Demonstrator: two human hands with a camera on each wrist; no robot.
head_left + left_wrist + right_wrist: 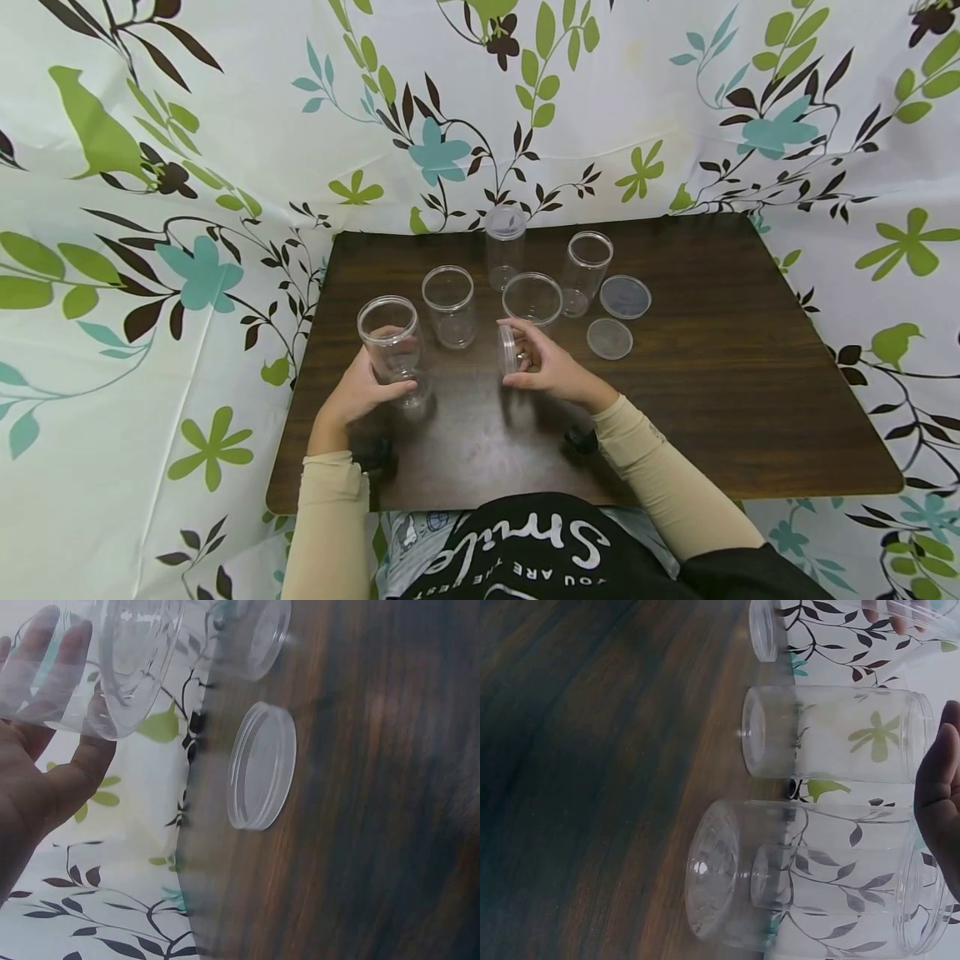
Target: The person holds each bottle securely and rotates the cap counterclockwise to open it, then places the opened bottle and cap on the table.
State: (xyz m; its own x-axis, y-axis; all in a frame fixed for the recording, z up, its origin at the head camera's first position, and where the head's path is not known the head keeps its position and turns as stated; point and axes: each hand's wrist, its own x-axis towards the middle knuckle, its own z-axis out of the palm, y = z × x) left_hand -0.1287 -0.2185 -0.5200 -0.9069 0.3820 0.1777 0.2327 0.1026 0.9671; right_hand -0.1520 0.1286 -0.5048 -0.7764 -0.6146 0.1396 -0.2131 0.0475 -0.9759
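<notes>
My left hand [367, 387] holds a clear plastic jar [392, 342] at the table's left side, fingers curled round its wall. In the left wrist view that jar [82, 667] hangs above the tabletop, while a clear round lid [262, 766] lies on the wood nearby. My right hand [551, 362] pinches another clear lid [508, 350] on edge, thumb below and fingers above. Just behind it stands a wide open jar [532, 300], partly hidden by the hand. The right wrist view shows my right hand [939, 802] beside that jar's rim; the held lid is out of sight there.
An open jar [450, 308] stands between the hands, another [587, 275] further right. At the back is a jar with a lid on top [506, 246]. Two flat lids, one larger [626, 297] and one smaller [610, 338], lie right of the jars. Patterned cloth [480, 125] hangs behind the table.
</notes>
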